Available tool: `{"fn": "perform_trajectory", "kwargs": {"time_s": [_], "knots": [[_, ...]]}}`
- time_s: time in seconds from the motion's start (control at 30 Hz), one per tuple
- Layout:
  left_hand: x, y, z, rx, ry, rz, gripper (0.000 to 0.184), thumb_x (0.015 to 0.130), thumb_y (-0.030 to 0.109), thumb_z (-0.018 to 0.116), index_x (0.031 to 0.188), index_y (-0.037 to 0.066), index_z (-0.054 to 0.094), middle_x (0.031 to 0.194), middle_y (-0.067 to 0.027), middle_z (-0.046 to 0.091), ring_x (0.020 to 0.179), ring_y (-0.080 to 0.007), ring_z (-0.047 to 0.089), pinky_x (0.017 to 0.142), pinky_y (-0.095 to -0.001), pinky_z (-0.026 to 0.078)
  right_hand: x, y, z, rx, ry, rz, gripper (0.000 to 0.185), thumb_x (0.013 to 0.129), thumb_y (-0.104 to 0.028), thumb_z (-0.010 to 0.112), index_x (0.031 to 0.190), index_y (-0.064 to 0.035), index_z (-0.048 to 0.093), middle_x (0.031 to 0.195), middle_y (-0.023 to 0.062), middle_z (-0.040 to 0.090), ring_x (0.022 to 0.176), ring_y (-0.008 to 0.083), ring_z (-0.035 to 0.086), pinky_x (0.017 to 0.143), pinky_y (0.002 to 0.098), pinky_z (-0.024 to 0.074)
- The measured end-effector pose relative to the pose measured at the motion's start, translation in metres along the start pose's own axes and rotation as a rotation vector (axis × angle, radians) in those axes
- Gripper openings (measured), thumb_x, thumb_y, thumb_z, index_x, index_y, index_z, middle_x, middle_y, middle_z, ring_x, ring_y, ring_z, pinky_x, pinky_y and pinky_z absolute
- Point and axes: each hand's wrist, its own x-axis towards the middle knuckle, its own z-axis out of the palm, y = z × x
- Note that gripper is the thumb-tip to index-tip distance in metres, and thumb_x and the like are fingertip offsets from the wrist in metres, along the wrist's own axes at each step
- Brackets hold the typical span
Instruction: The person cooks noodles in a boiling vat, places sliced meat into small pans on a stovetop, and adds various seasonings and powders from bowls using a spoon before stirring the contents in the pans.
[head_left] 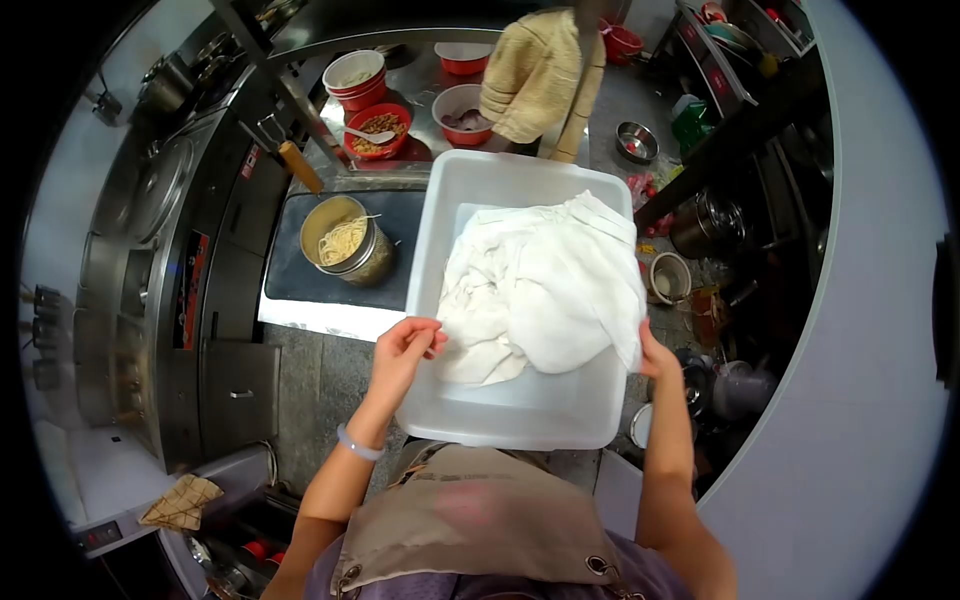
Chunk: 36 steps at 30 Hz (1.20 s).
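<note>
A white plastic tub (515, 422) stands in front of me with a rumpled white cloth (560, 285) spread inside it. The cloth's right side reaches up over the tub's right rim. There my right hand (657, 356) is closed on the cloth's edge, with its fingers partly hidden. My left hand (405, 348) hovers at the left rim, thumb and fingers pinched together close to the cloth's left edge. Whatever lies between those fingertips is too small to make out.
Left of the tub, a metal pot of noodles (365, 255) stands on a black board (290, 245). Behind are a red bowl of nuts with a spoon (385, 125), a bowl (462, 112) and a hanging yellow towel (535, 70). Pots and a bucket (670, 277) crowd the right.
</note>
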Motion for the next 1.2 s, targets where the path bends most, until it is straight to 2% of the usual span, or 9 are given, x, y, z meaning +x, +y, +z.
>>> {"fn": "perform_trajectory", "kwargs": {"time_s": [0.1, 0.2, 0.27, 0.37, 0.53, 0.57, 0.67, 0.87, 1.2], "knots": [[-0.016, 0.003, -0.034, -0.076, 0.066, 0.013, 0.016, 0.091, 0.009, 0.051, 0.098, -0.001, 0.061, 0.083, -0.0069, 0.065, 0.072, -0.0109, 0.059, 0.067, -0.0236, 0.047, -0.05, -0.046, -0.001, -0.566, 0.435, 0.02, 0.081, 0.069, -0.007, 0.077, 0.133, 0.0068, 0.029, 0.121, 0.0163, 0.054, 0.109, 0.0242, 0.054, 0.092, 0.0372, 0.045], [-0.026, 0.007, -0.075, -0.136, 0.076, 0.044, 0.015, 0.09, 0.008, 0.051, 0.098, -0.001, 0.061, 0.083, -0.0067, 0.065, 0.072, -0.0102, 0.059, 0.067, -0.0228, 0.047, -0.056, -0.102, 0.048, -1.293, 0.9, -0.481, 0.029, 0.069, -0.014, 0.071, 0.088, 0.0055, 0.061, 0.088, 0.0141, 0.066, 0.075, 0.0229, 0.062, 0.07, 0.0358, 0.0497], [-0.028, 0.011, -0.1, -0.165, 0.059, 0.074, 0.015, 0.09, 0.007, 0.051, 0.098, -0.001, 0.061, 0.083, -0.0071, 0.064, 0.072, -0.0106, 0.059, 0.067, -0.0231, 0.047, -0.063, -0.091, 0.16, -1.409, 1.234, -0.957, 0.033, 0.071, -0.009, 0.061, 0.103, -0.004, 0.06, 0.092, 0.0163, 0.066, 0.08, 0.0291, 0.063, 0.074, 0.0342, 0.0481], [-0.043, 0.014, -0.142, -0.137, 0.067, 0.13, 0.014, 0.09, 0.005, 0.051, 0.098, -0.001, 0.061, 0.083, -0.0077, 0.064, 0.073, -0.011, 0.059, 0.067, -0.0232, 0.048, -0.044, -0.022, 0.269, -1.521, 0.973, -1.331, 0.046, 0.068, -0.005, 0.06, 0.114, -0.0023, 0.055, 0.104, 0.0176, 0.06, 0.097, 0.0321, 0.058, 0.085, 0.0367, 0.0445], [-0.087, 0.023, -0.228, -0.109, 0.082, 0.114, 0.014, 0.09, 0.007, 0.051, 0.097, -0.001, 0.06, 0.083, -0.008, 0.064, 0.073, -0.0119, 0.059, 0.067, -0.0245, 0.048, -0.022, 0.063, 0.392, -1.663, 0.327, -0.81, 0.026, 0.075, -0.023, 0.068, 0.086, 0.0014, 0.066, 0.098, 0.0219, 0.062, 0.084, 0.0285, 0.062, 0.072, 0.0351, 0.0484], [-0.094, 0.02, -0.247, -0.088, 0.143, 0.112, 0.014, 0.09, 0.007, 0.051, 0.097, -0.001, 0.06, 0.083, -0.0081, 0.064, 0.073, -0.0118, 0.059, 0.066, -0.0245, 0.048, -0.004, 0.057, 0.424, -1.35, 0.387, -0.57, 0.02, 0.079, -0.017, 0.065, 0.082, 0.003, 0.065, 0.086, 0.0198, 0.065, 0.074, 0.0253, 0.064, 0.066, 0.033, 0.0485], [-0.111, 0.013, -0.291, -0.1, 0.296, 0.131, 0.014, 0.09, 0.007, 0.052, 0.098, -0.001, 0.06, 0.081, -0.0076, 0.063, 0.07, -0.0114, 0.058, 0.064, -0.0241, 0.048, 0.093, 0.04, 0.458, -1.247, 0.265, -1.339, 0.017, 0.079, -0.005, 0.057, 0.095, -0.0013, 0.063, 0.079, 0.0131, 0.065, 0.071, 0.0246, 0.063, 0.065, 0.0316, 0.0483], [-0.139, -0.006, -0.357, -0.23, 0.527, 0.119, 0.013, 0.09, 0.007, 0.052, 0.097, -0.001, 0.06, 0.08, -0.0073, 0.063, 0.068, -0.0108, 0.058, 0.063, -0.0223, 0.047, 0.186, 0.022, 0.456, -1.619, 0.289, -0.628, 0.016, 0.07, -0.004, 0.061, 0.085, -0.0005, 0.066, 0.072, 0.0139, 0.065, 0.067, 0.0255, 0.064, 0.063, 0.0337, 0.0495], [-0.141, 0.016, -0.424, -0.238, 0.747, 0.13, 0.015, 0.09, 0.009, 0.052, 0.098, -0.001, 0.06, 0.082, -0.0076, 0.064, 0.069, -0.011, 0.058, 0.063, -0.0222, 0.047, 0.191, 0.03, 0.569, -1.338, 0.295, -1.172, 0.063, 0.07, -0.032, 0.077, 0.116, 0.0019, 0.052, 0.1, 0.0152, 0.061, 0.08, 0.0217, 0.059, 0.073, 0.0308, 0.0472]]}}
